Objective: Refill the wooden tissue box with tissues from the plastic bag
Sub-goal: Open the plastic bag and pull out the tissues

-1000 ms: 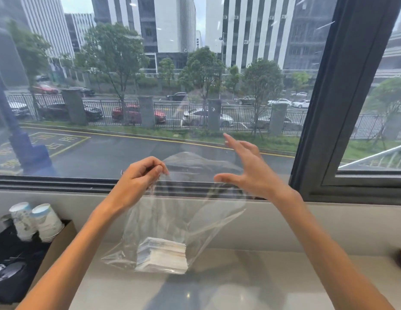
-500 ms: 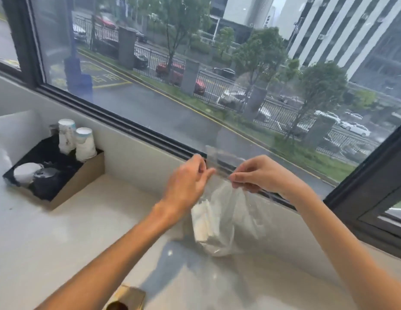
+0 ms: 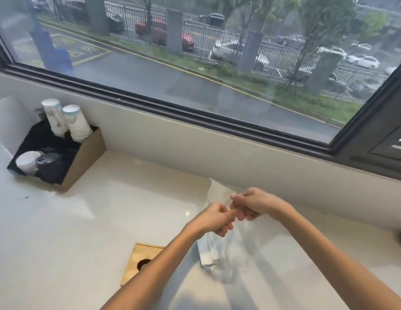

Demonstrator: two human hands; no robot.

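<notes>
I see the plastic bag (image 3: 234,253), clear and crinkled, hanging above the pale counter right of centre, its top gathered where both hands pinch it, its lower end sagging toward the surface; I cannot tell whether it touches. Inside it, the tissues (image 3: 207,250) sit as a white stack tipped on edge, leaning against the bag's left side. The wooden tissue box (image 3: 137,260) lies near and to the left of the bag, flat on the counter, light wood, with a dark round opening in its top, partly covered by a forearm.
</notes>
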